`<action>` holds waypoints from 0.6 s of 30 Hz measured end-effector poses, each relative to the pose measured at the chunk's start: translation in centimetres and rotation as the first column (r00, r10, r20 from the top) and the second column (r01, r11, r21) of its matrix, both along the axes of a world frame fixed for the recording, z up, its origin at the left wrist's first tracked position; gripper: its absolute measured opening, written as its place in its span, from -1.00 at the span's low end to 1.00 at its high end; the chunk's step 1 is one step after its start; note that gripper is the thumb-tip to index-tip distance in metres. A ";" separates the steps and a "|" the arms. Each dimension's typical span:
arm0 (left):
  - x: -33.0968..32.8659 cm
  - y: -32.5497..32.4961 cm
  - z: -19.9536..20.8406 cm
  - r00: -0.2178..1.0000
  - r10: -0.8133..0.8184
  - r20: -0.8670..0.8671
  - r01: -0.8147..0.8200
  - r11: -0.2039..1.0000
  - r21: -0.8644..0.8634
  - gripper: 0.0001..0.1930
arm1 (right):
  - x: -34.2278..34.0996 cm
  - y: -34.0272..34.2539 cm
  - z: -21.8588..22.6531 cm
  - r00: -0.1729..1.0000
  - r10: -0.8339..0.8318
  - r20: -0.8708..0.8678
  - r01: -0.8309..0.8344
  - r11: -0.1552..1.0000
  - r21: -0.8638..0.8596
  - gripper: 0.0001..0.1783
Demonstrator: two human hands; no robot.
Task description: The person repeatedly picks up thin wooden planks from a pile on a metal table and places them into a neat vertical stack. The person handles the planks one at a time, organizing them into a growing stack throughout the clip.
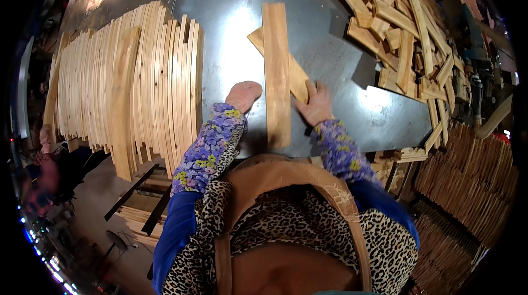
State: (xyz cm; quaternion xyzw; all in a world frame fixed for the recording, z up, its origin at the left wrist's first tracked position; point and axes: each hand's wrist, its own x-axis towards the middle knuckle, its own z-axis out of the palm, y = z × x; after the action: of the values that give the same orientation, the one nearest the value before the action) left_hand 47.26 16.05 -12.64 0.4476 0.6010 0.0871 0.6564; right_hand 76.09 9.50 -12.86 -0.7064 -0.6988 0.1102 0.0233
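Observation:
A long, smooth wooden board (pixel 276 69) lies on the metal table, pointing away from me. Beneath it, a second wooden board (pixel 298 79) crosses at a slant, its far end showing on the left. My right hand (pixel 317 103) is closed on the near end of this slanted board, thumb at its tip. Just left of the long board, with a small gap, my left hand (pixel 243 96) has its fingers curled together. Nothing shows in it. Both hands look gloved, and flowered sleeves cover my forearms.
A long row of boards (pixel 159 69) stands packed on edge at the left. A jumbled heap of wood pieces (pixel 401 25) covers the far right of the metal table (pixel 352 124). Stacked wood strips (pixel 462 179) stand below at right. Another person's hand (pixel 45 138) touches the row's left end.

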 end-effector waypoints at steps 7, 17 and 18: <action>4.2 -4.9 2.5 0.960 0.251 0.123 -0.255 0.967 0.016 -0.44 | -3.8 5.5 2.3 0.983 -0.150 -0.109 0.113 0.950 -0.292 0.04; 0.4 0.8 8.7 0.548 0.744 0.383 -0.635 0.668 -0.387 -0.52 | -7.6 10.1 0.4 0.112 -0.647 -0.754 -0.152 0.739 -0.657 -0.29; -0.3 1.4 8.3 0.602 0.715 0.356 -0.640 0.698 -0.321 -0.53 | -9.2 10.6 -0.7 0.319 -0.546 -0.775 -0.055 0.805 -0.590 -0.50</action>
State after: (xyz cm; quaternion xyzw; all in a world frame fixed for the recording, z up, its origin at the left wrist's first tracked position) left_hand 46.97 17.46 -4.37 0.0975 0.5592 0.3837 0.7284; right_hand 66.92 20.08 -13.54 -0.5980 -0.3800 0.6642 0.2385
